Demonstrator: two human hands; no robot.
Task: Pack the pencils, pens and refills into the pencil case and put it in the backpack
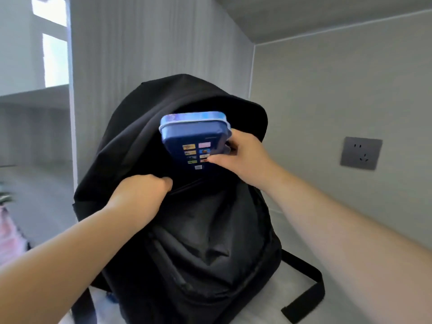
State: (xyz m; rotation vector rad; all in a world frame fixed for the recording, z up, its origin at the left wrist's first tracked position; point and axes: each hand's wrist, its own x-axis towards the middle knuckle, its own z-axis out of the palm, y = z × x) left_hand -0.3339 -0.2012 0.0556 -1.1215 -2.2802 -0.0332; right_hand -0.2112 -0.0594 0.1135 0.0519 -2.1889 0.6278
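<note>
A black backpack [201, 242] stands upright on a white surface, its main compartment gaping open at the top. My left hand [142, 195] grips the front edge of the opening by the zipper and pulls it toward me. My right hand [243, 155] holds a blue tin pencil case [191, 136] by its right side. The case is closed, stands on end with its sticker-covered underside facing me, and its lower part is inside the opening. Pencils, pens and refills are not visible.
A grey wall with a power socket [361, 153] rises close on the right. A ribbed grey panel [140, 43] stands behind the backpack. A black strap [308, 291] trails on the surface at lower right. Pink blurred items [9, 232] lie at far left.
</note>
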